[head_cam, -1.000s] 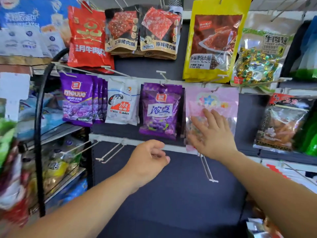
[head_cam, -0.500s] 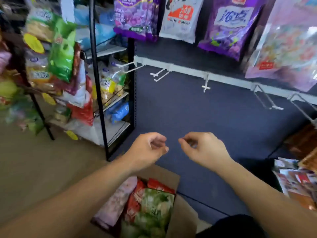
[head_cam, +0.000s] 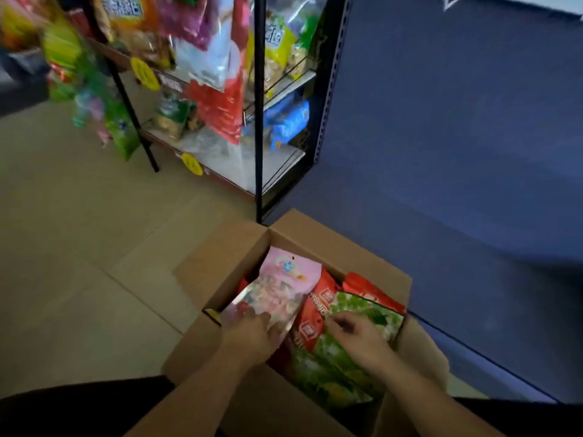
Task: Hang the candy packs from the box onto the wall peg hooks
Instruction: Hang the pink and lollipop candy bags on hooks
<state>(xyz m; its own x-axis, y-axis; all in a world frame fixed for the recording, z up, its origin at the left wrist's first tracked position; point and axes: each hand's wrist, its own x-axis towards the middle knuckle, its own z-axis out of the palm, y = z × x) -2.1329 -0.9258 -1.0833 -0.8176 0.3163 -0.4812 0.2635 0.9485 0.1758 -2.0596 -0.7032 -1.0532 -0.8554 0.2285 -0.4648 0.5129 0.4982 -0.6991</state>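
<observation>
Your view has dropped from the peg wall to the cardboard box (head_cam: 362, 255). Left hand (head_cam: 249, 339) grips the pink candy pack (head_cam: 280, 288); right hand (head_cam: 359, 340), fingers curled, touches the green pack (head_cam: 362, 310), grasp unclear. Next pickup is probably starting.

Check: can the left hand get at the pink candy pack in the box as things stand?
Probably yes. The pink candy pack lies on top in the open box, nothing covers it, and the left hand touches its near end.
</observation>
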